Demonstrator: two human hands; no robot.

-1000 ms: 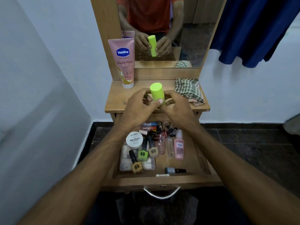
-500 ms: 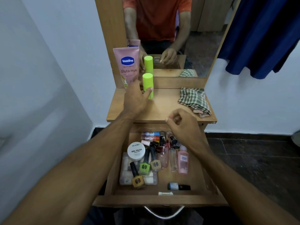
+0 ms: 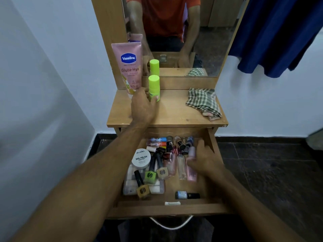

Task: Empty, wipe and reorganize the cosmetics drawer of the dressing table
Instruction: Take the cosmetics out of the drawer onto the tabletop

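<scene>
Head view, going from left to right. Standing upright at the back left of the tabletop: a pink Vaseline tube, leaning against the mirror frame. Standing just beside it, on its right: a lime-green stick, upright on the tabletop, doubled in the mirror behind. Reaching onto the tabletop: the left hand, fingers curling round the base of the lime-green stick, thumb side toward the tube. Lying crumpled at the back right of the tabletop: a checked cloth, well apart from the stick.

Hanging open below the tabletop: the drawer, crowded with cosmetics. Sitting at its left: a round white nail polish jar, over a clear box, with three nail polish bottles lying across it. Lying further right: clear and pink bottles, side by side. Reaching into the right part of the drawer: the right hand, fingers pinching a pink bottle, thumb spread up and away. Lying alone near the drawer front: a small dark bottle.

Hanging at the far right against the wall: a blue garment.
</scene>
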